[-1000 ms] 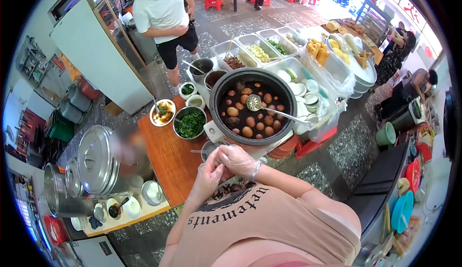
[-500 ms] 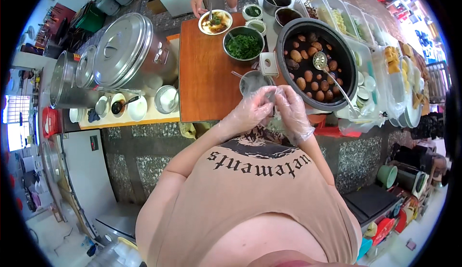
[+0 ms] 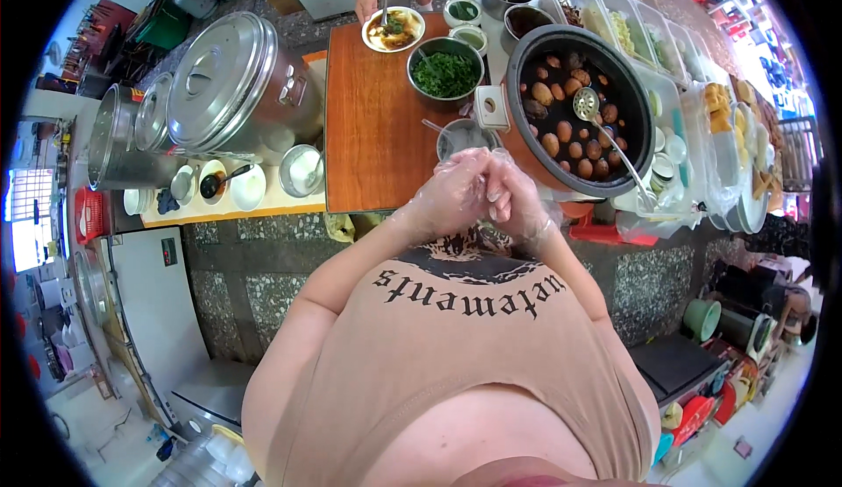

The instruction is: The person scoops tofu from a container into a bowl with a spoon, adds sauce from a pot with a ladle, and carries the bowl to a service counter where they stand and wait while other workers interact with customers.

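Clear plastic gloves cover both my hands, which press together in front of my chest at the near edge of the wooden table. My left hand [image 3: 449,196] is closed, its fingers folded against the other hand. My right hand [image 3: 519,199] is closed too, with its fingers laced into the left ones. No object shows between them. Just beyond my fingers stands a metal bowl [image 3: 445,143] with a spoon handle. Past it is a metal bowl of chopped greens [image 3: 445,75]. A black pot [image 3: 645,149] of brown eggs in dark broth, with a slotted ladle [image 3: 586,103], stands right of my hands.
Another person's hand [image 3: 366,6] touches a white bowl of food [image 3: 393,30] at the table's far left corner. Clear food bins [image 3: 645,39] line the far right. A large lidded steel pot [image 3: 219,83] and a white bowl [image 3: 249,189] stand at left.
My hands have gone from pinching at the glove near the fingertips to being clasped together, fingers interlaced. The view has shifted slightly.
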The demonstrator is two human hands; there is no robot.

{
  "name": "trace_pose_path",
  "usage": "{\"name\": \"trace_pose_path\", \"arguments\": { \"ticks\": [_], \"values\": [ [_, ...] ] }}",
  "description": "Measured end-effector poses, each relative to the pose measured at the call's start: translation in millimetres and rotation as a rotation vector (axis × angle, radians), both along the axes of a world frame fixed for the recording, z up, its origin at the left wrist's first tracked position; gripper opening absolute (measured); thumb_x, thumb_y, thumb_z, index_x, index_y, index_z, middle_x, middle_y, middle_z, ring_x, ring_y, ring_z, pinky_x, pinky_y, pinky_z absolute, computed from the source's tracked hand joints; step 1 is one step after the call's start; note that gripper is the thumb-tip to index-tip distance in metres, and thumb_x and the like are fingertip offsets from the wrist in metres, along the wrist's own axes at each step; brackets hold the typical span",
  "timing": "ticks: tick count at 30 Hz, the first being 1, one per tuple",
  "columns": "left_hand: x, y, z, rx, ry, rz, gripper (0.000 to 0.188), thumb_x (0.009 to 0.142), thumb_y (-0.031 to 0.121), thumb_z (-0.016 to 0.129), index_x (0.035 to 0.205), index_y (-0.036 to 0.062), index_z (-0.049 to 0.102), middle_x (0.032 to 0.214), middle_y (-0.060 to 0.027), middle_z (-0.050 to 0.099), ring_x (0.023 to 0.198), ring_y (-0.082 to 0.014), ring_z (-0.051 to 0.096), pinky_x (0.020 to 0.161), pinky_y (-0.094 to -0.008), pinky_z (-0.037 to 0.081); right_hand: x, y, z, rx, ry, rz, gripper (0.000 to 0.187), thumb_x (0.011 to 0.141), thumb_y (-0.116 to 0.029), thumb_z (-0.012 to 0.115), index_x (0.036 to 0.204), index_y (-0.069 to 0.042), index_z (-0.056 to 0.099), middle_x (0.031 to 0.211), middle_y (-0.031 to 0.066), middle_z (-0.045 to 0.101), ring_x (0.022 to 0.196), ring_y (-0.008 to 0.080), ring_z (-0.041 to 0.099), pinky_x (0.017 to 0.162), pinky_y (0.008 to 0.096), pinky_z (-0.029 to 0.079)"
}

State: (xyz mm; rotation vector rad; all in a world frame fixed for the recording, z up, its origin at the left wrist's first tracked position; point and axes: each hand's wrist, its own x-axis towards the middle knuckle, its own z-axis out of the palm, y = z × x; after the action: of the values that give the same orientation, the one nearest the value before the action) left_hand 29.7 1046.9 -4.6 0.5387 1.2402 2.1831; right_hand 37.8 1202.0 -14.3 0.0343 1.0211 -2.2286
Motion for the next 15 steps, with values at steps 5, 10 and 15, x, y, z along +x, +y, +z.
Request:
{"name": "trace_pose_path", "arguments": {
  "ticks": [5,10,15],
  "values": [
    [2,8,4,0.231,-0.324,0.056,0.010,0.092,0.001,0.047,0.083,0.0030,0.044,0.071,-0.0059,0.049,0.065,-0.0140,0.052,0.058,-0.0268,0.044,5,-13,-25,-0.111,-0.073,-0.272,0.031,0.094,-0.035,0.051,0.087,-0.005,0.056,0.063,0.0012,0.053,0.044,0.0086,0.044,0.043,0.0221,0.036],
    [6,8,6,-0.219,0.161,0.248,0.006,0.086,-0.001,0.053,0.092,0.0007,0.050,0.067,-0.0014,0.048,0.058,-0.0112,0.049,0.052,-0.0253,0.040,3,-11,-13,0.039,-0.111,-0.211,0.029,0.094,-0.033,0.052,0.088,-0.005,0.055,0.059,0.0006,0.051,0.043,0.0087,0.044,0.043,0.0216,0.038],
    [10,10,3,-0.261,0.306,0.330,0.012,0.088,0.001,0.052,0.100,0.0016,0.051,0.066,0.0000,0.048,0.057,-0.0095,0.048,0.051,-0.0229,0.039,3,-14,10,0.203,0.002,-0.162,0.024,0.096,-0.025,0.049,0.105,-0.005,0.056,0.061,-0.0011,0.051,0.043,0.0084,0.045,0.042,0.0190,0.037]
  ]
}}
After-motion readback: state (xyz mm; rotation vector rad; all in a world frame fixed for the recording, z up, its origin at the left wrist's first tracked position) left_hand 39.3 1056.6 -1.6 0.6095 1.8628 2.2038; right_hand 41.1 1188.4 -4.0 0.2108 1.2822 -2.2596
